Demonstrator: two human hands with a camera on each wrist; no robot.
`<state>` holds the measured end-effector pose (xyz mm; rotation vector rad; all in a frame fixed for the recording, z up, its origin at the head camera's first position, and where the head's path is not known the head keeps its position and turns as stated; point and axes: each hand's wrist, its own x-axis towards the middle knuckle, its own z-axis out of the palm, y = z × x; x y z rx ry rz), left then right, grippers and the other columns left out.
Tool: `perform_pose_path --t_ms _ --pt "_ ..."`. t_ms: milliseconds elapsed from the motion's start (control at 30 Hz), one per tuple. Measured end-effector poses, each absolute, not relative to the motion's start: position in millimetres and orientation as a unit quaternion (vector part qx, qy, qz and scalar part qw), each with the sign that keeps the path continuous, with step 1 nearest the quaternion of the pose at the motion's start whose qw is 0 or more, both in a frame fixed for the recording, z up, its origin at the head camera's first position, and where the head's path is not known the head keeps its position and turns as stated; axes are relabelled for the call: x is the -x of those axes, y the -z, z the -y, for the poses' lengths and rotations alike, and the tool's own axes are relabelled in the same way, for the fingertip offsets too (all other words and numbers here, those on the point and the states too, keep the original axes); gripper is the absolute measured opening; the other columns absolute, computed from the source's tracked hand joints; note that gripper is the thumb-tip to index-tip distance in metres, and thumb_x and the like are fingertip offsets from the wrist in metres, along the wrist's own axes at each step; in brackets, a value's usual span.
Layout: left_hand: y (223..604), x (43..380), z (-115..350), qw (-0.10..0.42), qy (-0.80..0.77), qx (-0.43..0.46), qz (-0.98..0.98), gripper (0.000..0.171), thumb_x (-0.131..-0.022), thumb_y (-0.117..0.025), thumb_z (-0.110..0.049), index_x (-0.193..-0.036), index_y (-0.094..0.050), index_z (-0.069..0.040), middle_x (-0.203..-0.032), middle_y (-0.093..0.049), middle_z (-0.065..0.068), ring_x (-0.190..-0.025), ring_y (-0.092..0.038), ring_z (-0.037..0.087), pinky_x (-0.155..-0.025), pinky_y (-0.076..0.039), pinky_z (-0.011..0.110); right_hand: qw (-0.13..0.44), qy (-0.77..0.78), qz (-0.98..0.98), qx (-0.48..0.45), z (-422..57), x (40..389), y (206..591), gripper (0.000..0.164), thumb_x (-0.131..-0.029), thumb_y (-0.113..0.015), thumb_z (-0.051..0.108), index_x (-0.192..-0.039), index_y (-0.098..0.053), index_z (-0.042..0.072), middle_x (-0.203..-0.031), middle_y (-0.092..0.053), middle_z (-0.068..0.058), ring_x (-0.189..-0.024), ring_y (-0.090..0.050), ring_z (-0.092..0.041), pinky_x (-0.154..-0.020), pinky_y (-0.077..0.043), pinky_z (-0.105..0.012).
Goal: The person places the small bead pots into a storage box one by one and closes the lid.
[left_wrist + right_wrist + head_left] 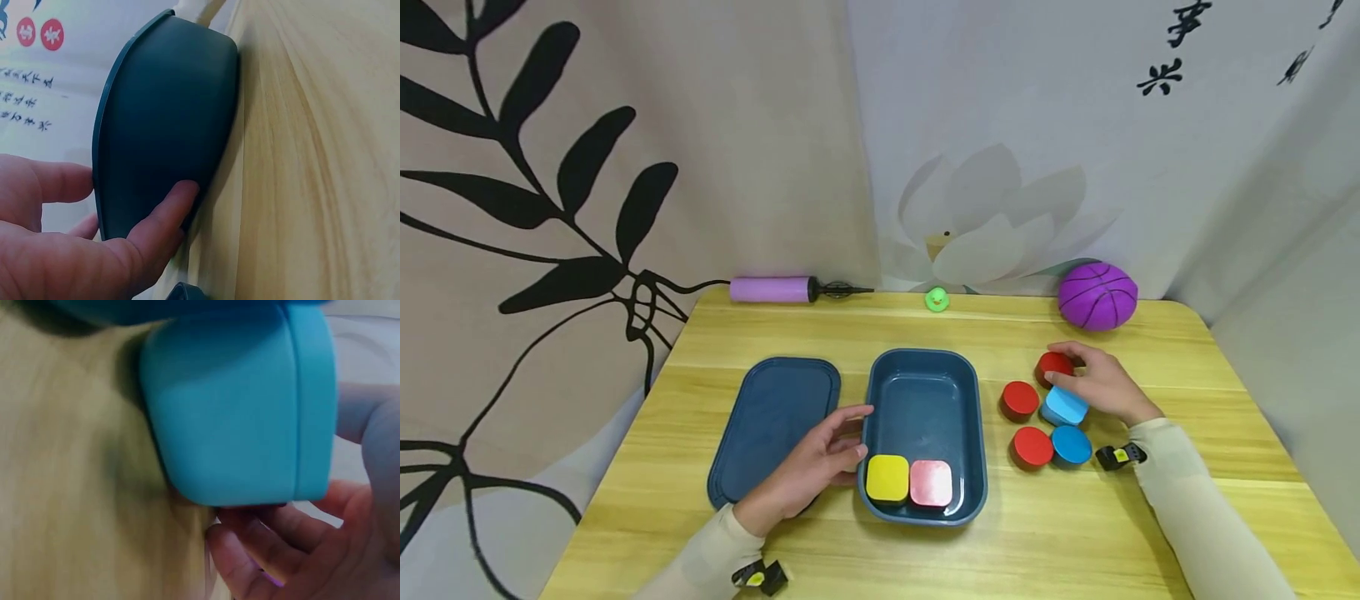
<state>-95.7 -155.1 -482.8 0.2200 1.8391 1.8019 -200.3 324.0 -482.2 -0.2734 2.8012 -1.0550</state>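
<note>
Nearest the camera, your left sleeve [707,546] comes in from the bottom edge of the head view. Just beyond it, the dark blue lid [767,421] lies flat on the tabletop [865,567], off its box. Your left grip [820,454] is loosely spread, with fingertips and thumb touching the outside of the box wall and not closed round it; it seems to be steadying the box.

Next to it stands the open blue box [928,518]. Two pieces sit inside at the end nearer you, side by side: a yellow one [887,478] and a pink one [930,482]. Most of the floor beyond them is bare, so you look to be at an early stage, with two pieces in and five outside.

Those five cluster to the right of the box: a red piece [1020,401], a nearer red one [1032,447], a farther red one [1051,367], a light blue squarish one [1064,407] and a round blue one [1071,446]. Your right grip [1093,379] is partly closed, thumb and fingers bent about the farther red one; you cannot tell whether it is off the tabletop. Judging by this layout, all five and the lid are left to deal with.
</note>
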Motion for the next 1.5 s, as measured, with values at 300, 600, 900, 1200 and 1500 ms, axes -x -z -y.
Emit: perform_pose_path --t_ms 300,600,900,1200,1500 --pt "483 97 155 0.276 -0.672 -0.085 -0.682 0.062 -0.109 -0.059 -0.016 -0.165 -0.033 -0.016 -0.164 -0.038 0.024 -0.142 -0.052 0.041 -0.093 -0.06 0.046 0.043 0.345 -0.934 0.086 -323 200 479 0.063 -0.102 -0.071 0.039 -0.15 -0.056 0.002 -0.141 -0.065 -0.022 -0.125 -0.061 -0.044 -0.101 -0.05 -0.058" --pt "482 96 157 0.275 -0.672 -0.084 -0.682 0.063 -0.108 -0.06 -0.017 -0.165 -0.032 -0.016 -0.164 -0.038 0.024 -0.139 -0.054 0.039 -0.093 -0.06 0.045 0.026 0.373 -0.922 0.096 -315 200 467 0.065 -0.099 -0.076 0.035 -0.151 -0.055 0.001 -0.145 -0.062 -0.021 -0.126 -0.064 -0.041 -0.099 -0.058 -0.054" --pt "482 96 155 0.278 -0.674 -0.091 -0.679 0.064 -0.108 -0.06 -0.016 -0.166 -0.031 -0.014 -0.164 -0.038 0.026 -0.14 -0.052 0.043 -0.093 -0.06 0.046 -0.01 0.379 -0.914 0.142 -298 192 446 0.059 -0.098 -0.078 0.026 -0.148 -0.059 0.003 -0.145 -0.061 -0.018 -0.122 -0.062 -0.033 -0.091 -0.062 -0.048" --pt "482 96 155 0.275 -0.673 -0.088 -0.682 0.064 -0.108 -0.059 -0.015 -0.166 -0.031 -0.013 -0.164 -0.037 0.027 -0.141 -0.051 0.044 -0.093 -0.06 0.047 -0.016 0.415 -0.892 0.179 -267 182 426 0.055 -0.096 -0.08 0.018 -0.147 -0.062 0.006 -0.143 -0.063 -0.014 -0.118 -0.062 -0.026 -0.088 -0.063 -0.039" --pt "482 96 155 0.275 -0.672 -0.088 -0.682 0.063 -0.109 -0.058 -0.014 -0.166 -0.031 -0.014 -0.164 -0.037 0.026 -0.141 -0.051 0.043 -0.093 -0.06 0.047 -0.018 0.411 -0.882 0.231 -227 170 417 0.054 -0.093 -0.083 0.017 -0.142 -0.064 0.006 -0.137 -0.067 -0.012 -0.114 -0.065 -0.027 -0.083 -0.064 -0.035"
